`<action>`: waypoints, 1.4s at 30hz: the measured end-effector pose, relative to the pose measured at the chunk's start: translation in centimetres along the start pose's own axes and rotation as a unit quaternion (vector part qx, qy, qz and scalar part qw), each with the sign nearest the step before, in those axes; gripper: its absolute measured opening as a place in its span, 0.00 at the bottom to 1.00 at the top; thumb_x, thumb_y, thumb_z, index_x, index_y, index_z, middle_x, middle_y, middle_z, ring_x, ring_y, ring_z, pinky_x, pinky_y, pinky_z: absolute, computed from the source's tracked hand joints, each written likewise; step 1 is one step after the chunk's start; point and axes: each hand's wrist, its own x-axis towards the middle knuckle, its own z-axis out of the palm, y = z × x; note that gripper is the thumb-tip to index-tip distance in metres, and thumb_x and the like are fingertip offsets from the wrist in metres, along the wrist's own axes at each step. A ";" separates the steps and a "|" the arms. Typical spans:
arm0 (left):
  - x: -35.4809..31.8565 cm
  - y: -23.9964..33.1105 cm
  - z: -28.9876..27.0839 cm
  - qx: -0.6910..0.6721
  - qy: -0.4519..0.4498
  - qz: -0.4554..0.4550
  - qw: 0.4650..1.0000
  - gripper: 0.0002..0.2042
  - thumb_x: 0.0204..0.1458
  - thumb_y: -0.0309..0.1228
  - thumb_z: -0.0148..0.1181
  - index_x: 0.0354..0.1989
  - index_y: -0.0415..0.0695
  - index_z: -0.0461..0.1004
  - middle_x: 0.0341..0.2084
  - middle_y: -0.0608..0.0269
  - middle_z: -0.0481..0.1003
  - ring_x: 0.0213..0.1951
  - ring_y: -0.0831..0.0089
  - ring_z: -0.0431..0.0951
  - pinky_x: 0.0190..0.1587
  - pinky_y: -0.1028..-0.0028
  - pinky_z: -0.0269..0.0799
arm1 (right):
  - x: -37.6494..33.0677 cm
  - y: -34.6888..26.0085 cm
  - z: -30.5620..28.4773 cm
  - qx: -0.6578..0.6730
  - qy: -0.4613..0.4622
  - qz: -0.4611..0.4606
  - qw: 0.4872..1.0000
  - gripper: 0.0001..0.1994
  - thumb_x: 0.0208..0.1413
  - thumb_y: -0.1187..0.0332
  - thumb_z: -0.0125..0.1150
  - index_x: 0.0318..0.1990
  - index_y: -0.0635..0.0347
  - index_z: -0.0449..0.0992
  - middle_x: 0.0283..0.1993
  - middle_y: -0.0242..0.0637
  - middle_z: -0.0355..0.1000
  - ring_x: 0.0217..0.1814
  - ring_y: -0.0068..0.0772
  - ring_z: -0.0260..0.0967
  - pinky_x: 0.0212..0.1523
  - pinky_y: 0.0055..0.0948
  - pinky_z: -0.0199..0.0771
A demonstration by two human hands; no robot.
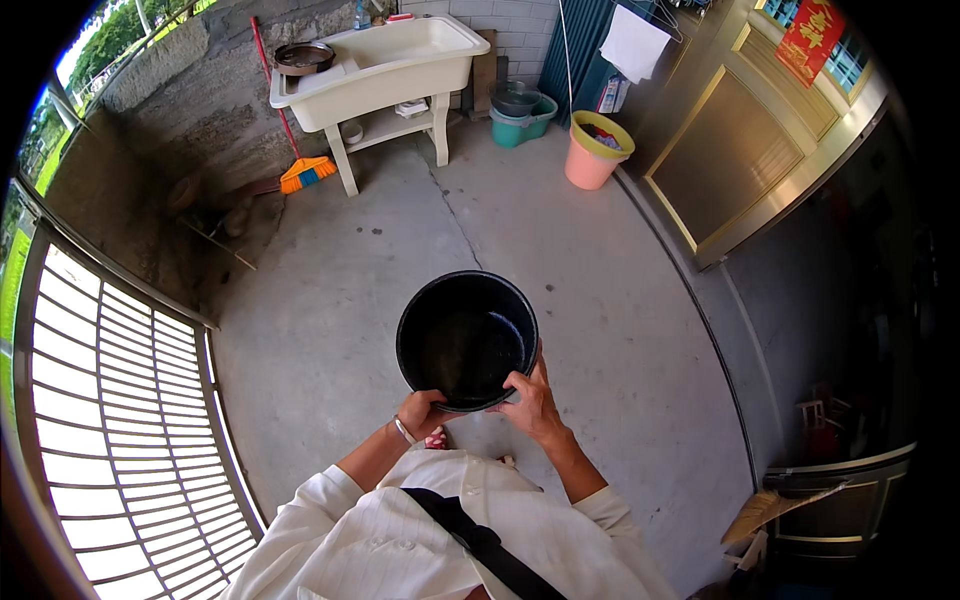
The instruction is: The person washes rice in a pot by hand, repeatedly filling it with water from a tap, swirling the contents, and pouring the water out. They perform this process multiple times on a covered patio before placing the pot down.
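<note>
I hold a round black bucket (460, 340) in front of my body, its wide mouth facing up toward me. The inside is dark, with a bright glint on its right wall; whether anything lies in it I cannot tell. My left hand (422, 412) grips the near left rim, thumb over the edge and fingers underneath. At the near right side my right hand (532, 402) is closed on the rim too, its thumb on top and fingers round the outer wall.
A cream sink (390, 60) on legs stands far ahead, with a brown basin (304, 58) on it. An orange broom (308, 174) leans left of it. Teal tub (525, 120) and pink bucket (590, 160) stand right. A barred gate (130, 400) lies left, a metal door (730, 150) right.
</note>
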 end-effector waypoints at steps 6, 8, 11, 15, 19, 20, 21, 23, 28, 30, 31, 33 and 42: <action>2.5 -2.2 4.1 0.060 -0.009 -0.023 0.998 0.16 0.43 0.16 0.42 0.43 0.23 0.63 0.43 0.41 0.68 0.43 0.51 0.73 0.48 0.56 0.72 | -3.5 2.2 -3.6 0.020 0.099 0.023 0.995 0.20 0.23 0.73 0.76 0.22 0.60 0.67 0.64 0.71 0.36 0.66 0.68 0.42 0.59 0.44 0.59; 3.6 -3.1 5.1 0.061 -0.011 -0.046 0.997 0.18 0.44 0.16 0.41 0.46 0.27 0.62 0.42 0.43 0.69 0.44 0.53 0.72 0.49 0.57 0.72 | -5.2 3.9 -4.2 0.030 0.121 0.048 0.991 0.19 0.23 0.74 0.75 0.22 0.60 0.66 0.65 0.68 0.38 0.65 0.66 0.45 0.57 0.43 0.61; 4.3 -4.5 8.5 0.136 -0.003 -0.031 0.990 0.15 0.44 0.17 0.43 0.43 0.28 0.66 0.40 0.47 0.71 0.41 0.56 0.74 0.45 0.60 0.74 | -7.4 5.0 -6.1 0.024 0.157 0.072 0.985 0.19 0.24 0.76 0.74 0.23 0.60 0.67 0.63 0.62 0.45 0.61 0.61 0.52 0.53 0.42 0.64; 5.1 -7.0 12.1 0.196 -0.029 -0.006 0.980 0.14 0.44 0.17 0.45 0.41 0.29 0.68 0.37 0.50 0.72 0.37 0.57 0.75 0.40 0.62 0.75 | -10.4 6.1 -8.2 -0.029 0.232 0.072 0.970 0.18 0.25 0.75 0.75 0.25 0.59 0.69 0.50 0.51 0.60 0.50 0.51 0.62 0.45 0.37 0.69; 5.9 -9.5 14.7 0.238 -0.066 -0.002 0.969 0.14 0.44 0.17 0.46 0.41 0.30 0.68 0.36 0.50 0.73 0.37 0.58 0.75 0.40 0.62 0.75 | -13.0 7.3 -10.0 -0.042 0.296 0.072 0.951 0.17 0.26 0.75 0.75 0.26 0.59 0.72 0.43 0.46 0.64 0.44 0.46 0.65 0.41 0.34 0.70; 6.0 -10.2 15.5 0.245 -0.067 0.002 0.967 0.14 0.44 0.17 0.46 0.42 0.30 0.68 0.36 0.51 0.73 0.37 0.59 0.75 0.40 0.62 0.74 | -13.7 7.6 -10.4 -0.043 0.306 0.077 0.948 0.17 0.26 0.75 0.75 0.26 0.59 0.72 0.42 0.46 0.64 0.44 0.46 0.65 0.41 0.34 0.70; 5.9 -10.8 16.3 0.252 -0.068 0.006 0.965 0.14 0.44 0.18 0.46 0.42 0.30 0.68 0.36 0.51 0.73 0.38 0.59 0.75 0.40 0.62 0.74 | -14.3 7.8 -10.8 -0.043 0.316 0.081 0.944 0.17 0.26 0.75 0.75 0.26 0.59 0.72 0.42 0.46 0.64 0.44 0.46 0.66 0.41 0.34 0.70; 6.2 -12.1 17.4 0.262 -0.077 0.013 0.962 0.15 0.44 0.18 0.46 0.43 0.31 0.67 0.36 0.51 0.73 0.38 0.59 0.75 0.41 0.62 0.74 | -15.5 8.3 -11.4 -0.044 0.336 0.086 0.937 0.17 0.26 0.75 0.75 0.27 0.58 0.73 0.42 0.45 0.65 0.44 0.45 0.66 0.41 0.33 0.70; 7.1 -14.9 18.9 0.291 -0.100 0.019 0.951 0.17 0.44 0.18 0.45 0.45 0.31 0.66 0.37 0.51 0.72 0.38 0.59 0.75 0.41 0.62 0.74 | -17.9 9.7 -12.8 -0.047 0.377 0.088 0.921 0.17 0.27 0.75 0.75 0.28 0.58 0.74 0.41 0.44 0.66 0.43 0.44 0.67 0.41 0.32 0.71; 7.7 -15.7 19.1 0.315 -0.107 0.013 0.943 0.17 0.44 0.18 0.45 0.45 0.32 0.66 0.37 0.51 0.72 0.38 0.59 0.75 0.42 0.61 0.74 | -18.8 10.1 -13.2 -0.042 0.384 0.101 0.917 0.17 0.26 0.75 0.75 0.28 0.58 0.75 0.40 0.43 0.66 0.43 0.43 0.67 0.41 0.31 0.71; 7.9 -16.0 19.3 0.327 -0.111 0.012 0.938 0.17 0.44 0.18 0.45 0.45 0.32 0.66 0.38 0.51 0.72 0.38 0.59 0.75 0.42 0.61 0.74 | -19.2 10.4 -13.3 -0.040 0.388 0.106 0.915 0.17 0.26 0.75 0.75 0.28 0.58 0.75 0.40 0.43 0.66 0.43 0.43 0.67 0.41 0.31 0.71; 8.1 -16.8 19.8 0.323 -0.113 0.007 0.940 0.16 0.43 0.18 0.45 0.44 0.32 0.66 0.37 0.51 0.72 0.38 0.59 0.75 0.42 0.61 0.74 | -19.8 10.7 -13.9 -0.048 0.392 0.105 0.913 0.16 0.27 0.75 0.75 0.28 0.59 0.75 0.40 0.43 0.66 0.43 0.42 0.67 0.41 0.31 0.71; 9.7 -21.8 24.3 0.324 -0.145 -0.067 0.933 0.17 0.43 0.18 0.43 0.44 0.31 0.67 0.37 0.51 0.72 0.39 0.57 0.74 0.40 0.61 0.74 | -24.5 12.2 -17.9 -0.042 0.406 0.134 0.903 0.18 0.28 0.73 0.74 0.31 0.56 0.73 0.64 0.59 0.45 0.63 0.56 0.53 0.53 0.35 0.67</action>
